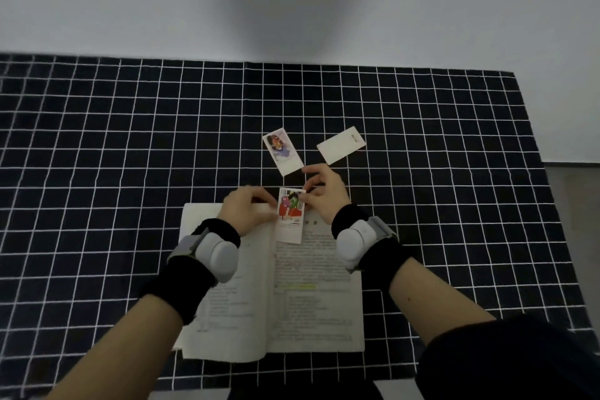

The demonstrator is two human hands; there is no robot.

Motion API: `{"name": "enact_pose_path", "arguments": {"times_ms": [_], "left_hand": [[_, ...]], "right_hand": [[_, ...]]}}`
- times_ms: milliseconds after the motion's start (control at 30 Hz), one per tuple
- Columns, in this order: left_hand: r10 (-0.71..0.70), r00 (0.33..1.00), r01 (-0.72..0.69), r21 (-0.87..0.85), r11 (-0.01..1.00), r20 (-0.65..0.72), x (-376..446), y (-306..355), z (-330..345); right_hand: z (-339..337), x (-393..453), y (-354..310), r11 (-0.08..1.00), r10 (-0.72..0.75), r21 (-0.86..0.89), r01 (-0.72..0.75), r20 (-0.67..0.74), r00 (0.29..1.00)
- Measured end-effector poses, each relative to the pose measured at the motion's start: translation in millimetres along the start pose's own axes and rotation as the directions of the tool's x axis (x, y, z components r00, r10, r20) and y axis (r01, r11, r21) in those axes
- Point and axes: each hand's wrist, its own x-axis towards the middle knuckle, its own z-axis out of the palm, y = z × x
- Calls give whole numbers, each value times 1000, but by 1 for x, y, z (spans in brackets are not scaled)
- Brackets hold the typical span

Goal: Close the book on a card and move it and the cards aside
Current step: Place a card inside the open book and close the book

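Observation:
An open book (311, 295) with printed pages lies flat near the table's front edge. A picture card (290, 216) with red and green art rests along the book's middle fold, its top end sticking out past the book. My right hand (324, 191) pinches that card's top right corner. My left hand (248, 209) rests on the top of the left page with its fingertips touching the card's left edge. Beyond the book lie a second picture card (283, 152) and a mostly white card (341, 144).
A dark tablecloth (130, 156) with a white grid covers the table. A pale wall rises behind it. The cloth's right edge runs down at the far right, with grey floor beyond. Both wrists wear black bands with grey devices.

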Motion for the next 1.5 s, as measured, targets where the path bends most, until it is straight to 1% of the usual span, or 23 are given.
{"name": "enact_pose_path", "arguments": {"times_ms": [100, 300, 367, 667, 833, 933, 1000, 1067, 1167, 1233, 1300, 1333, 1433, 1500], "left_hand": [[56, 992, -51, 47, 998, -112, -6, -10, 7], [77, 964, -35, 165, 986, -254, -11, -23, 12], [87, 958, -43, 163, 986, -272, -11, -25, 13], [75, 959, -25, 181, 983, -274, -10, -27, 11], [76, 967, -31, 185, 982, -241, -12, -28, 7], [65, 978, -30, 178, 984, -200, -15, -32, 0], [38, 984, -4, 196, 981, -173, -16, -36, -7], [20, 986, 23, 257, 966, -163, -19, -37, -19], [-89, 987, 130, 342, 931, -134, -23, -39, -42], [-182, 974, 218, 359, 907, -132, -26, -38, -57], [-241, 963, 267, 364, 892, -117, -28, -34, -69], [-249, 963, 270, 358, 894, -106, -30, -31, -74], [-241, 969, 245, 264, 933, -48, -36, -22, -82], [-189, 982, 179, 253, 951, 17, -37, -19, -84]], "right_hand": [[9, -3, 5, 998, -2, -55, 1, -5, 1000], [16, -2, 5, 994, -31, -106, 24, -63, 998], [18, -1, 2, 992, -41, -120, 33, -64, 997], [25, -1, -1, 973, -96, -216, 83, -50, 994], [25, -2, -3, 973, -88, -220, 72, -60, 994], [24, -4, -2, 961, -81, -272, 56, -79, 994], [22, -4, -1, 963, -50, -268, 22, -96, 994], [17, -9, -4, 971, -40, -239, 12, -113, 993], [5, -18, -5, 973, -18, -230, -16, -144, 989], [-3, -26, -1, 974, 21, -215, -66, -201, 979], [-8, -30, 4, 974, 65, -196, -115, -243, 968], [-10, -33, 5, 972, 70, -200, -125, -259, 963], [-13, -38, 8, 959, 46, -251, -129, -310, 949], [-13, -40, 11, 960, 47, -244, -135, -335, 941]]}}
